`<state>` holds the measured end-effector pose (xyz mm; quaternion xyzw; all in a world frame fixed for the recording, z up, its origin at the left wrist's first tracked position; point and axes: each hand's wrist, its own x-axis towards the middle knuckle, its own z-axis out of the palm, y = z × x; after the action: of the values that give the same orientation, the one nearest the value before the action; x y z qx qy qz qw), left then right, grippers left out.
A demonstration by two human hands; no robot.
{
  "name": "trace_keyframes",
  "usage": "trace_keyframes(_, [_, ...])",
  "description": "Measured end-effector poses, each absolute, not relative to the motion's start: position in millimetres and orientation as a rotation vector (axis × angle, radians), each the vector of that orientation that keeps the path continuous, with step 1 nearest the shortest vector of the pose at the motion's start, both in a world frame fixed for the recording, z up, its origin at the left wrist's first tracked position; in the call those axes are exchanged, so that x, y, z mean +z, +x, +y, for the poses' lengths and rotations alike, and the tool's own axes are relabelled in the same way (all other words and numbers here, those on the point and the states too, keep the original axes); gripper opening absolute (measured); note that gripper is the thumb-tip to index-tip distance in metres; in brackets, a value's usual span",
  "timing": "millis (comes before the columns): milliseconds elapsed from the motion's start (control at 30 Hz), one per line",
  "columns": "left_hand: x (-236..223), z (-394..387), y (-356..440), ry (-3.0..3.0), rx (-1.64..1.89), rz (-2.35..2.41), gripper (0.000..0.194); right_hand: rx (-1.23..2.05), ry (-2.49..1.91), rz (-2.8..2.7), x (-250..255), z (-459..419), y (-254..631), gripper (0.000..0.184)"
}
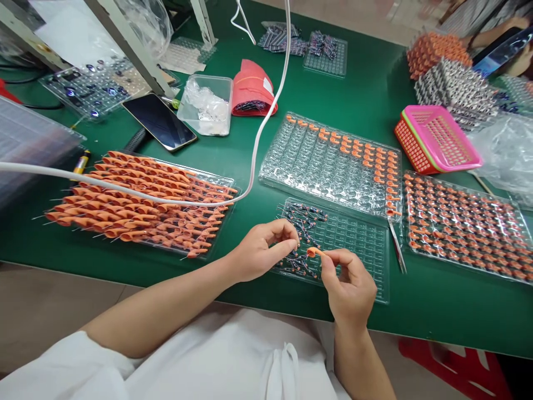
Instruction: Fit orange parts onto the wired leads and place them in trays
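Note:
Between the thumb and fingertips of my right hand (348,283) is a small orange spoon-shaped plastic piece (315,252), its cupped end toward the left. My left hand (266,250) is closed in a pinch just left of it; whatever the fingertips hold is too small to make out. Under both hands lies a clear plastic tray (353,239), with a pile of small dark parts with thin wire leads (303,264) on its left side. Behind it, another clear tray (308,161) holds orange pieces along its back and right side.
Stacked orange pieces with wires (137,205) fill a tray on the left. A white cable (254,161) loops over the table. Tweezers (397,247), a filled tray (466,228), and a pink basket (441,136) are on the right. A phone (160,122) lies back left.

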<state>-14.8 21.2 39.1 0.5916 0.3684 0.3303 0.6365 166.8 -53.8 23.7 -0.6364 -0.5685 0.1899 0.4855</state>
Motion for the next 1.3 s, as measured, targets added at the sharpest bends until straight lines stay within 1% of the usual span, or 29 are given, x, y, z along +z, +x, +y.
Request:
trace_keyframes(100, [37.3, 19.9, -13.3, 1.214, 0.695, 0.770, 0.020, 0.423, -1.500, -1.437, 23.5, -54.6, 167.1, 0.003])
trace_keyframes(167, [35.6, 18.0, -11.5, 1.125, 0.648, 0.709, 0.025, 0.392, -1.462, -1.505, 23.9, -54.9, 166.9, 0.004])
trace_keyframes(367, [34.0, 14.1, -8.6, 1.065, 0.639, 0.671, 0.023, 0.341, -1.323, -1.639, 24.4, -55.2, 167.6, 0.019])
trace_keyframes(533, [36.6, 13.4, -9.5, 1.196, 0.719, 0.737, 0.021, 0.475, -1.266, -1.578, 23.8, -55.2, 169.8, 0.027])
trace_keyframes(867, [38.3, 14.6, -10.9, 1.544, 0.868, 0.723, 0.015, 0.444, -1.308, -1.588, 24.5, -56.8, 169.6, 0.022])
trace_keyframes(1067, [36.5, 15.6, -10.7, 1.724, 1.009, 0.657, 0.015, 0.413, -1.354, -1.610, 27.0, -56.5, 169.4, 0.014])
trace_keyframes(1300, [31.8, 16.6, -11.5, 1.804, 1.057, 0.604, 0.023, 0.429, -1.296, -1.617, 25.3, -55.4, 170.0, 0.023])
